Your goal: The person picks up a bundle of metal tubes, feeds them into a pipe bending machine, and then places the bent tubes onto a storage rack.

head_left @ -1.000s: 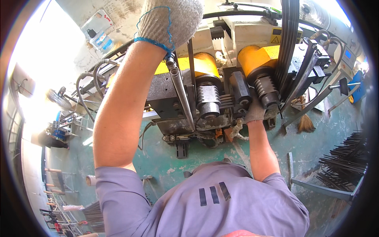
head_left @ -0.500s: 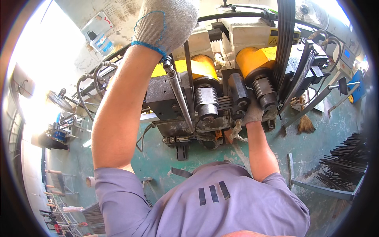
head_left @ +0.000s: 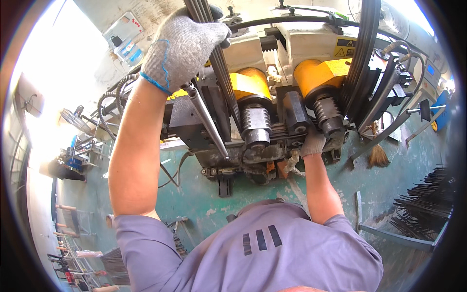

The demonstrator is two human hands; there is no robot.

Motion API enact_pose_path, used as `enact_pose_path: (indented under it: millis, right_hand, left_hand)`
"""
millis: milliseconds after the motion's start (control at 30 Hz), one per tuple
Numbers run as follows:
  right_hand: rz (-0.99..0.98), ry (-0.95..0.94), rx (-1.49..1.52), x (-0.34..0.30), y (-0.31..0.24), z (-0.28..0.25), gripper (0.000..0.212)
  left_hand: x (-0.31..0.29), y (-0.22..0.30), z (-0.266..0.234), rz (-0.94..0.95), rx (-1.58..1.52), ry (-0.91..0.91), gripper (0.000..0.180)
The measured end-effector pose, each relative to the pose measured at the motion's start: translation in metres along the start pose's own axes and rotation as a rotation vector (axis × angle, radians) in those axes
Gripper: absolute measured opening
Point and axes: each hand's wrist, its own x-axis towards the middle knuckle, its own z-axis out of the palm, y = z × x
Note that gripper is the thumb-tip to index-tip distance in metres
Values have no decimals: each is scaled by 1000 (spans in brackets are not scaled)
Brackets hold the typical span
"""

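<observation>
My left hand (head_left: 182,51), in a knitted grey glove with a blue cuff edge, is closed round a bundle of dark steel rods (head_left: 221,65) at the upper left. These rods slope down behind the left ridged roller (head_left: 256,121) of a bending machine. On the right, a matching upright bundle of rods (head_left: 361,53) stands beside the other ridged roller (head_left: 327,113). My right hand (head_left: 313,143), gloved too, reaches in beneath the dark centre block (head_left: 295,112). Its fingers are hidden by the machine, so what it touches does not show.
Yellow housings (head_left: 321,75) sit above the rollers. A slanted metal bar (head_left: 209,119) hangs below my left wrist. A straw broom (head_left: 378,155) and a pile of dark rods (head_left: 425,202) are on the right. Hoses loop at the left, and a water bottle (head_left: 127,51) stands far left.
My left hand has come down and left and now shows closed on the left rods. The right rod bundle leans further right, and the side arms have shifted outward. My right hand stays nearly in place.
</observation>
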Motion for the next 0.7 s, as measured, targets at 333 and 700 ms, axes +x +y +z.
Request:
enact_pose_path:
  millis: [333,700]
  right_hand:
    - [-4,46,-15,-1,9,0,23]
    - [-162,-51,-407,-7,-6,-1,26]
  left_hand:
    - [1,-30,-31,468,560,-123,31]
    - [-15,110,21,-636,-146,224,30]
